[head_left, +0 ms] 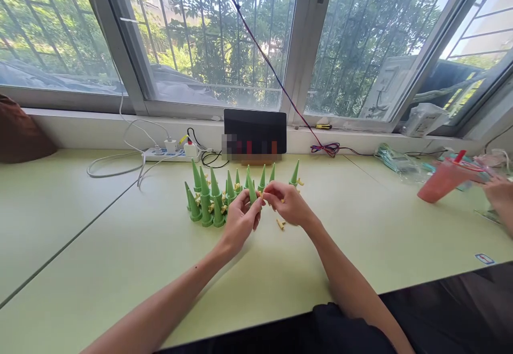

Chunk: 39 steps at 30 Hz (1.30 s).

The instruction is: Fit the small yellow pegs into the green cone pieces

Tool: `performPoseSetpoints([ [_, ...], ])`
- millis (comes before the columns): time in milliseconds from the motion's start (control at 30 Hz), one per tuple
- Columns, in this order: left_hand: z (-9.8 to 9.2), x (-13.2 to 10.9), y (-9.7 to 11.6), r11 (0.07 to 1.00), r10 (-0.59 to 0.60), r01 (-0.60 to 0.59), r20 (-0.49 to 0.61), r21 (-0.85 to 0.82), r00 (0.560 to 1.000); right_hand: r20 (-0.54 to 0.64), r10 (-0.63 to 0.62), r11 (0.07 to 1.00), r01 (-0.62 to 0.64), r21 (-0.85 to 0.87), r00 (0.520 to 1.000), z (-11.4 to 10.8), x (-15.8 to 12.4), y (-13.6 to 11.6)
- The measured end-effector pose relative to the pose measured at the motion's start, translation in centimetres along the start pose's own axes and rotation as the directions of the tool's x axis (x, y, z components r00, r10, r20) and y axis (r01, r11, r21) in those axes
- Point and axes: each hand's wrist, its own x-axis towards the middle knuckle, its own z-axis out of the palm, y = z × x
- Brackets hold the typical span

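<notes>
My left hand is closed around a green cone with its tip pointing up. At the cone's right side, my right hand pinches a small yellow piece; whether the piece is fixed to the cone I cannot tell. Several more green cones stand upright in a cluster left of and behind my hands, some with yellow pieces at their sides. One green cone stands apart, behind my right hand. Below that hand a few loose yellow pieces lie on the table.
Behind the cones a dark tablet leans by the window sill. A power strip with cables lies at the back left, a coiled red-blue wire at the back right. Farther right are a red cup and another person's hand.
</notes>
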Motion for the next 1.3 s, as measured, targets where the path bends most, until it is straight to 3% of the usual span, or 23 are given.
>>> performPoseSetpoints([
  [900, 0.29, -0.31, 0.75, 0.999, -0.012, 0.011, 0.024, 0.047, 1.0, -0.038, -0.056, 0.972, 0.046, -0.229, 0.998, -0.17, -0.06, -0.15],
  [1133, 0.28, -0.08, 0.39, 1.0, -0.019, 0.019, 0.009, 0.017, 1.0, -0.042, -0.056, 0.983, 0.047, -0.18, 0.998, -0.11, 0.03, -0.08],
  [1300, 0.17, 0.18, 0.14, 0.998, -0.047, 0.047, -0.014, -0.042, 0.999, 0.035, -0.059, 0.993, 0.062, -0.101, 0.998, -0.01, -0.02, 0.07],
])
